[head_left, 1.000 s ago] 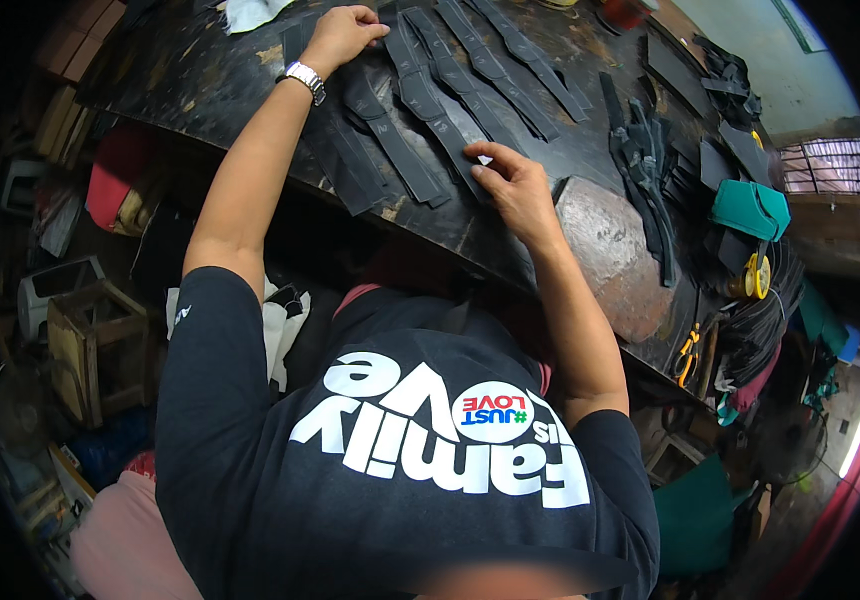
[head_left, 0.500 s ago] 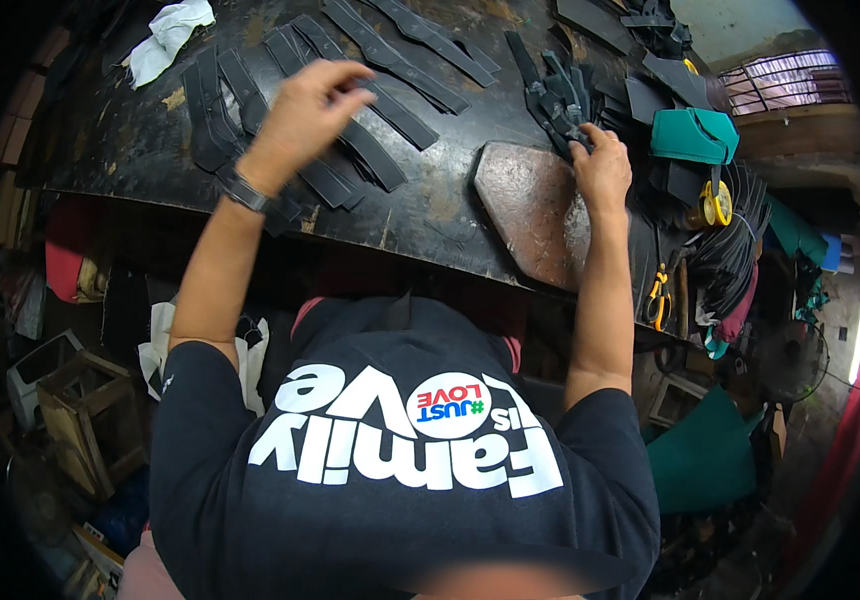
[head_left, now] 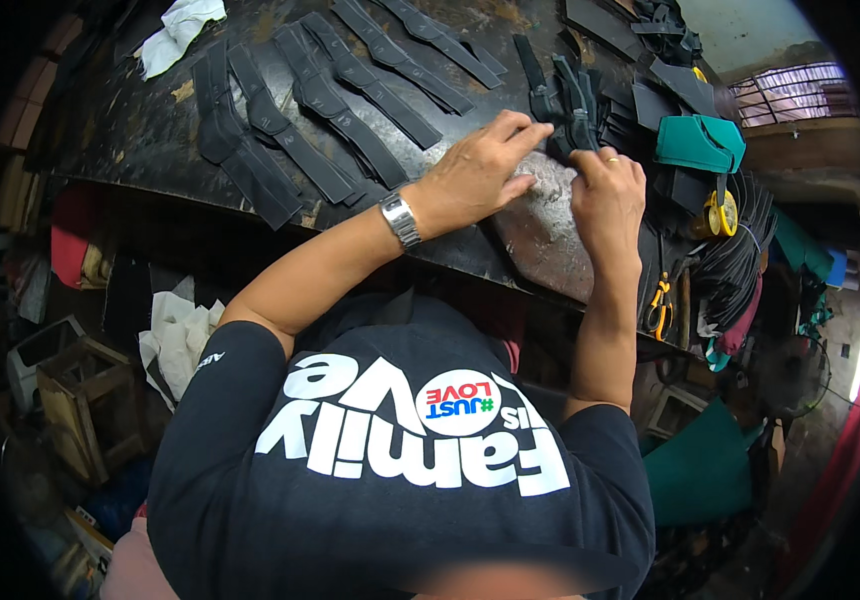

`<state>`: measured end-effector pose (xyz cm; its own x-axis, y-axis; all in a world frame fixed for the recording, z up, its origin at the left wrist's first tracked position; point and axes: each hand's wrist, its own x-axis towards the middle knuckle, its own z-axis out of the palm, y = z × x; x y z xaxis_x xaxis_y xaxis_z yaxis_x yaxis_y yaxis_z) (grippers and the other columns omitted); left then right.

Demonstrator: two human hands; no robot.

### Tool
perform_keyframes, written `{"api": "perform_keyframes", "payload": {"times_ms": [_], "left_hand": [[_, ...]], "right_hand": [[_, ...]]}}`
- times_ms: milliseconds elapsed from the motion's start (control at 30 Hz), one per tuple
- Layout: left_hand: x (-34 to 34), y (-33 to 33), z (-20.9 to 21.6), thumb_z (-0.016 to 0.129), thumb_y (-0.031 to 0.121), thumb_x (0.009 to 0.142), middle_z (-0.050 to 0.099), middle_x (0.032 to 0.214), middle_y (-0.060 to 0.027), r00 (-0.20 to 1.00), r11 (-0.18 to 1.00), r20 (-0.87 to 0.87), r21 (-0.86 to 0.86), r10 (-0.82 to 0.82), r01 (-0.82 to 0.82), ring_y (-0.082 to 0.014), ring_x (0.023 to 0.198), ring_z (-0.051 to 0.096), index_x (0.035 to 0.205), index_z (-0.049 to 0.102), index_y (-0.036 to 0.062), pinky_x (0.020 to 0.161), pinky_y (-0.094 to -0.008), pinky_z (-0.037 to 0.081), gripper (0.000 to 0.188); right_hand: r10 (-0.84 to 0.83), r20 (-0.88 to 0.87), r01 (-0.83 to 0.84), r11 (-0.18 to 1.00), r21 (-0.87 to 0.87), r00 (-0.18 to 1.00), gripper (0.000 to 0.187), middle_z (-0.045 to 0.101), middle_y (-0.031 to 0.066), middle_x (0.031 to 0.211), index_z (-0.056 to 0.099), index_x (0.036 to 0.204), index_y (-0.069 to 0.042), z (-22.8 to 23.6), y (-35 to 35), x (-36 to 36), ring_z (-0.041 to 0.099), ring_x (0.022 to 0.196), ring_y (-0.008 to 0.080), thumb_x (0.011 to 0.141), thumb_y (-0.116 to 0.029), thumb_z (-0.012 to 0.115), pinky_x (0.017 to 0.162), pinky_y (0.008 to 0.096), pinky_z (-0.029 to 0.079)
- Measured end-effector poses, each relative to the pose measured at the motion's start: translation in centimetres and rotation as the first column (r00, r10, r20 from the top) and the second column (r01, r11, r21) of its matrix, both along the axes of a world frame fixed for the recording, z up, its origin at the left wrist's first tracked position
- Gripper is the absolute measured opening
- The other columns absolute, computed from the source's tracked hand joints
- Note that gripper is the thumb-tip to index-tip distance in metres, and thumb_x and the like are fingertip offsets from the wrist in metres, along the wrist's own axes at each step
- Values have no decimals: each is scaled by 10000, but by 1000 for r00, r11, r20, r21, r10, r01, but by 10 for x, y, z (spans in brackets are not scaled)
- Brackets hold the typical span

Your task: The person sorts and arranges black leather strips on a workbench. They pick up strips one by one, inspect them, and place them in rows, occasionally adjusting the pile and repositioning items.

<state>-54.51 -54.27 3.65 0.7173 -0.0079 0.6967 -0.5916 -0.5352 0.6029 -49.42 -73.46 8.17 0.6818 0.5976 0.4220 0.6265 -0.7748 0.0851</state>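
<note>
My left hand reaches across to the right over a worn, angular slab. Its thumb and forefinger are apart, with nothing visible between them. Beside it, my right hand has its fingers curled at the near end of a loose pile of black straps and pinches a black strap there; the fingertips are partly hidden. Several flat black shaped strips lie in slanting rows on the dark table, to the left of both hands.
A white cloth lies at the far left. Black sheet pieces, a teal piece and a yellow tape roll crowd the right side. Orange-handled pliers hang by the table's right edge, near a bundle of black cords.
My left hand has swung right from above the rows of strips to beside my right hand. My right hand has stayed at the strap pile, its fingers more curled.
</note>
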Motion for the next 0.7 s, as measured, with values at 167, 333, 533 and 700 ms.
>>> {"api": "perform_keyframes", "payload": {"times_ms": [167, 333, 533, 700], "left_hand": [[5, -2, 5, 720, 189, 872, 652, 761, -46, 889, 940, -326, -224, -322, 258, -213, 737, 651, 974, 717, 1, 663, -322, 517, 213], [-7, 17, 0, 724, 253, 913, 598, 680, 41, 660, 412, -326, -911, -676, -27, -19, 605, 508, 848, 733, 46, 548, -167, 388, 217], [-7, 60, -18, 727, 245, 910, 592, 722, 57, 827, 363, -298, -923, -476, -123, -26, 620, 492, 845, 723, 90, 588, -167, 387, 169], [-15, 65, -18, 735, 154, 893, 658, 804, 30, 820, 358, -305, -924, -485, -133, -32, 697, 574, 965, 712, 63, 645, -170, 465, 118]], "right_hand": [[200, 10, -187, 898, 398, 980, 407, 642, 105, 1011, 651, 1129, -88, 24, 22, -21, 583, 1000, 292, 732, -80, 739, 1004, 442, 389], [729, -409, 389, 210, 897, 550, 861, 570, 183, 1276, 196, 1521, -108, -5, 35, -13, 582, 1124, 198, 864, -139, 751, 955, 326, 456], [719, -682, 496, 548, 673, 132, 257, 677, 116, 883, 618, 1183, 18, -50, 50, -37, 665, 713, 186, 956, -102, 615, 672, 308, 553], [821, -518, 637, 268, 722, 241, 361, 651, 121, 1066, 522, 1291, -7, -53, 74, -44, 677, 874, 206, 1030, -255, 516, 779, 356, 569]]}}
